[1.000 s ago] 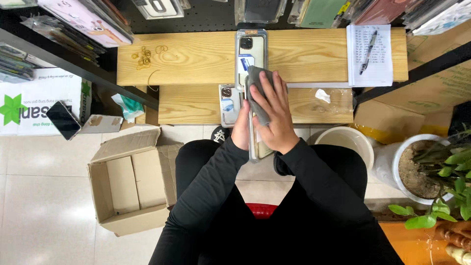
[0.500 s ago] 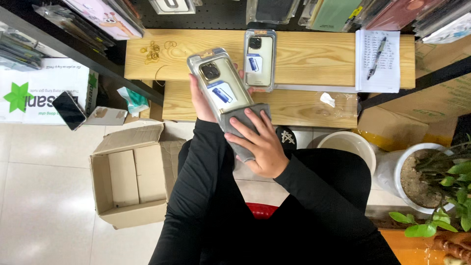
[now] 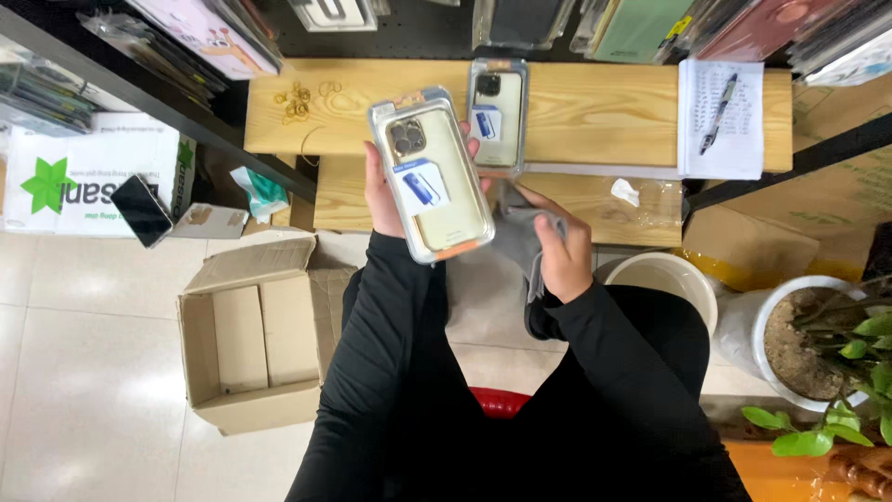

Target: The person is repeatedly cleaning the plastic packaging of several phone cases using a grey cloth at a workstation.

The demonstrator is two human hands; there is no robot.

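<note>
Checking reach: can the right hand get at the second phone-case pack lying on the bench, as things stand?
Probably yes. The right hand sits just below the pack on the bench with bare wood between, but it already holds a grey cloth, so its grip is taken.

- Wooden worktop [image 3: 595, 102] running across the top in two light plank levels, upper one behind, lower step [image 3: 595, 209] in front.
- Lying on the upper level: a second clear phone-case package [image 3: 497, 116], a loose cluster of rubber bands [image 3: 297, 100], a notepad [image 3: 722, 119] with a pen [image 3: 717, 116] resting on it.
- Lying on the lower step: a crumpled clear wrapper [image 3: 641, 193].
- Tiled floor [image 3: 84, 372] carrying an open cardboard box [image 3: 255, 339], a white bucket [image 3: 662, 281] and a potted plant [image 3: 818, 339].
</note>
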